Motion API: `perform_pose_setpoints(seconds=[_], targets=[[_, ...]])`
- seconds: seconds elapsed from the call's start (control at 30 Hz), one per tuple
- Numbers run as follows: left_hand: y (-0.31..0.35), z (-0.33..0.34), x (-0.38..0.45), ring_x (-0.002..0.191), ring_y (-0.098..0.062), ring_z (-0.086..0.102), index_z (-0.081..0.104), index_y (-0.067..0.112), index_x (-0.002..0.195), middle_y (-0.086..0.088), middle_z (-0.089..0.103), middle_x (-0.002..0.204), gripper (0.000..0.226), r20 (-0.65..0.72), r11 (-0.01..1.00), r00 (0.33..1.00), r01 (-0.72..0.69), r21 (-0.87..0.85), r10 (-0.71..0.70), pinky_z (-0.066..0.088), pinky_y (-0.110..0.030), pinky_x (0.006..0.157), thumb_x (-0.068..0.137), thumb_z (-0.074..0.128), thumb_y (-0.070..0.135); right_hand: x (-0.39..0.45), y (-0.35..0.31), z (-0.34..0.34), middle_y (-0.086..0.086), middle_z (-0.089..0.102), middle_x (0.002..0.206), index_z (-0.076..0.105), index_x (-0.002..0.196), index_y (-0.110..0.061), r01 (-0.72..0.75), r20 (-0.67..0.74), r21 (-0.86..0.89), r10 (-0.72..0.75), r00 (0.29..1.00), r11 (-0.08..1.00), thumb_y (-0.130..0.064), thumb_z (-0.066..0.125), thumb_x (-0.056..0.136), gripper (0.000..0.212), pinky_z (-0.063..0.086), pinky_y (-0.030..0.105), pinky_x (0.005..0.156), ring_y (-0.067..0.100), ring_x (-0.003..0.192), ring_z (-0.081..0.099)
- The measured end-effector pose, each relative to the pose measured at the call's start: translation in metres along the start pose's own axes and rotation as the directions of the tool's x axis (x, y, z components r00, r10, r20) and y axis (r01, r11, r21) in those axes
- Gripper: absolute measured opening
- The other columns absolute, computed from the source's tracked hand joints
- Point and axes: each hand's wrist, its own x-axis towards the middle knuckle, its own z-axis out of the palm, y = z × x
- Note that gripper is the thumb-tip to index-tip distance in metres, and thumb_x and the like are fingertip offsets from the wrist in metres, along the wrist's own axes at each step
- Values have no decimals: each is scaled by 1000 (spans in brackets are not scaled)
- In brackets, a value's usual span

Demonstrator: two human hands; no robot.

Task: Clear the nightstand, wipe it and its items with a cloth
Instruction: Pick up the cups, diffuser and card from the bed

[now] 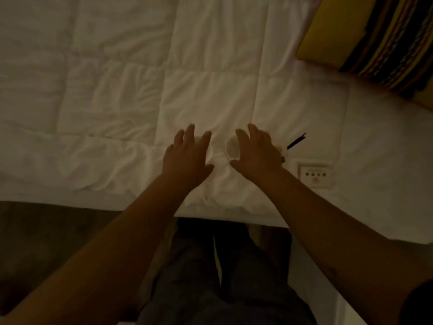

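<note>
White bed [117, 90]: cup [232, 147], card [315, 175]

Left cup [209, 146] mostly hidden under left hand [187, 158], right hand [256, 152] covering right cup's [232, 147] right side, fingertips motion-blurred, card [315, 175] print too small to read, striped pillow [379, 41] cut off at upper right
</note>
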Motion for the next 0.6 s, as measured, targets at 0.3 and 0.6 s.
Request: perform_pose_setpoints(seconds=[0.3, 0.6], targets=[[-14, 58, 62, 143, -38, 15, 13, 39, 145, -9, 7, 158, 102, 112, 999, 994, -15, 51, 9, 47, -58, 87, 68, 81, 46, 56, 3, 63, 5, 7, 158, 15, 144, -36, -33, 54, 14, 32, 998, 999, -43, 80, 69, 100, 45, 53, 87, 36, 140, 19], [-11, 82, 56, 137, -39, 16, 23, 28, 142, -12, 10, 155, 88, -11, 996, 1000, 23, 85, -22, 49, -53, 82, 74, 77, 26, 57, 3, 78, 4, 33, 143, 31, 137, -33, -7, -128, 43, 13, 992, 999, -38, 78, 69, 83, 39, 36, 65, 30, 121, 40]])
